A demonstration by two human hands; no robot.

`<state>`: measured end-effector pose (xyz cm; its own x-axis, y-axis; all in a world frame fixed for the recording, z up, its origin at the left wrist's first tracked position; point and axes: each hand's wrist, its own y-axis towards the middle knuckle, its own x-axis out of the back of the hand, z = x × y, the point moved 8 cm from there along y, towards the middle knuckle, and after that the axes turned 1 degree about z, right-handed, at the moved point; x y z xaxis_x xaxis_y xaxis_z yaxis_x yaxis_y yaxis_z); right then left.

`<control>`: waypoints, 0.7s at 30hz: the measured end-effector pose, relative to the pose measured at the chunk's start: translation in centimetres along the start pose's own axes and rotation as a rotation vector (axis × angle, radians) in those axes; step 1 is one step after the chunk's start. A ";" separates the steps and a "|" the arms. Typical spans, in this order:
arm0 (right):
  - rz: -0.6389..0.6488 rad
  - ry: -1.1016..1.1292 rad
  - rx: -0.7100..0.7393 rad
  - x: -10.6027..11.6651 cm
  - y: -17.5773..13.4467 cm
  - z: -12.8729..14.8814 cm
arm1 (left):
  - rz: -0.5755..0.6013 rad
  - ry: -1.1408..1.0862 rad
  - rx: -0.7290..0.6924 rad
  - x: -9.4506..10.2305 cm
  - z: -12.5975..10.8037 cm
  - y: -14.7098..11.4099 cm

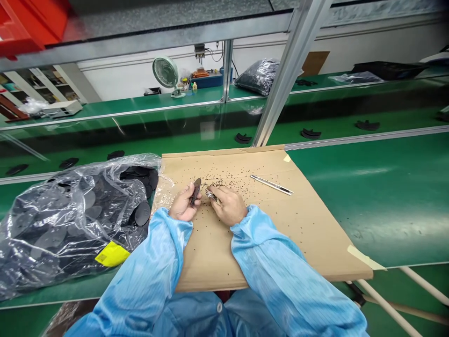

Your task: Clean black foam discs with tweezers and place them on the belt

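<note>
Held on edge in my left hand (184, 202) is a thin, dark, rounded plastic piece (195, 191), gripped between thumb and fingers. My right hand (229, 204) is closed around a small silver clipper (212, 195), whose tip points at the dark piece, a short way apart from it. Fingers hide most of the clipper. Below both hands lies a cardboard sheet (280, 234) strewn with tiny black bits (224, 180). To the right of my right hand a slim silver utility knife (271, 184) rests on the cardboard.
At left, a clear plastic bag (70, 220) full of dark discs lies beside the cardboard, with a yellow label (112, 254). A metal post (291, 70) rises behind the cardboard. Beyond it, a green conveyor belt (196, 128) carries several dark pieces (310, 134). A fan (166, 75) stands farther back.
</note>
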<state>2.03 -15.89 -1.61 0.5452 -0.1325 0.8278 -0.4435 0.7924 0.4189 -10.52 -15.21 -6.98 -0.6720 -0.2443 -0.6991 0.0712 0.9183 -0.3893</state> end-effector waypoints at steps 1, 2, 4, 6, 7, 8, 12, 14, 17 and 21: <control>0.017 -0.006 0.005 0.0 0.0 0.3 | 0.011 -0.015 0.025 -0.1 0.2 0.0; 0.034 -0.012 0.007 -0.1 0.0 0.5 | 0.028 -0.028 0.047 -0.1 0.3 0.0; 0.064 -0.023 0.007 -0.2 0.0 1.0 | 0.078 -0.041 0.081 -0.4 0.5 0.0; 0.091 -0.031 0.007 -0.4 0.0 1.3 | 0.126 -0.029 0.104 -0.7 0.7 -0.1; 0.105 -0.032 0.008 -0.5 0.0 1.4 | 0.139 -0.018 0.113 -0.8 0.8 -0.2; 0.121 -0.032 0.009 -0.6 0.0 1.5 | 0.145 -0.005 0.122 -0.9 0.9 -0.2; 0.165 -0.019 0.007 -1.0 0.0 1.5 | 0.133 0.028 0.137 -1.1 1.0 -0.5; 0.169 -0.006 0.010 -1.0 0.0 1.5 | 0.125 0.036 0.134 -1.2 1.0 -0.6; 0.174 0.009 0.015 -1.1 -0.1 1.5 | 0.123 0.053 0.122 -1.3 0.9 -0.7; 0.190 0.013 0.007 -1.2 -0.1 1.5 | 0.131 0.086 0.104 -1.4 0.8 -0.7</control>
<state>0.43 -16.72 -2.09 0.4608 0.0268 0.8871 -0.5442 0.7981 0.2586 -9.08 -15.74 -6.23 -0.7122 -0.0935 -0.6958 0.2348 0.9023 -0.3615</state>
